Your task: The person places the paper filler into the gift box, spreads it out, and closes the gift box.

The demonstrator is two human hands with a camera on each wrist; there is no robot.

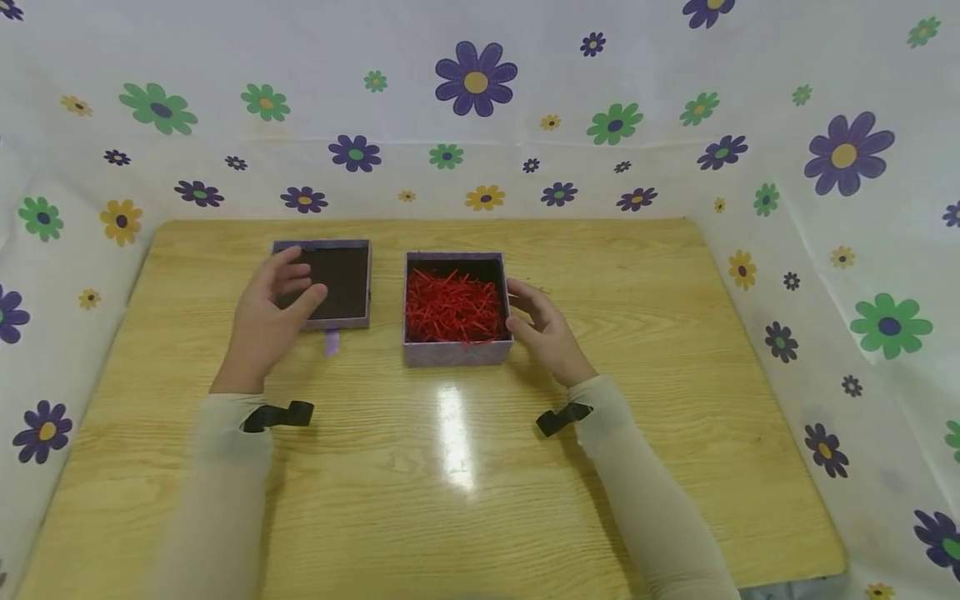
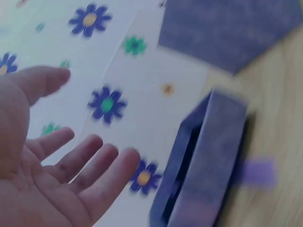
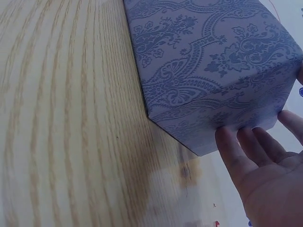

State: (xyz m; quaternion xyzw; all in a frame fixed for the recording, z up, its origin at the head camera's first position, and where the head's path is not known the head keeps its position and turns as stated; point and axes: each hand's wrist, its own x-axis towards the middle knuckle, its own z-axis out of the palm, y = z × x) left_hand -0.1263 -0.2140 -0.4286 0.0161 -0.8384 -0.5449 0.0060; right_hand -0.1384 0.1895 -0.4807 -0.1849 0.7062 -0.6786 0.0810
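Observation:
A patterned purple-grey box [image 1: 457, 355] stands on the table, its top uncovered and filled with red shredded paper [image 1: 453, 305]. My right hand [image 1: 550, 336] is at the box's right side. In the right wrist view, its extended fingertips rest against the patterned wall. To the left lies the box's lid [image 1: 341, 287], dark inside facing up, with a purple ribbon tab [image 1: 332, 342] at its near edge. Over the lid's left part hovers my left hand [image 1: 264, 319], fingers spread and nothing in them. The left wrist view shows this hand apart from the lid's side [image 2: 208, 161].
The wooden table [image 1: 450, 542] carries the box and lid near its far edge. A white flower-print sheet [image 1: 420, 100] rises behind the table and along both sides. Black straps [image 1: 279, 416] circle both wrists over pale sleeves. Small dark specks lie right of the box.

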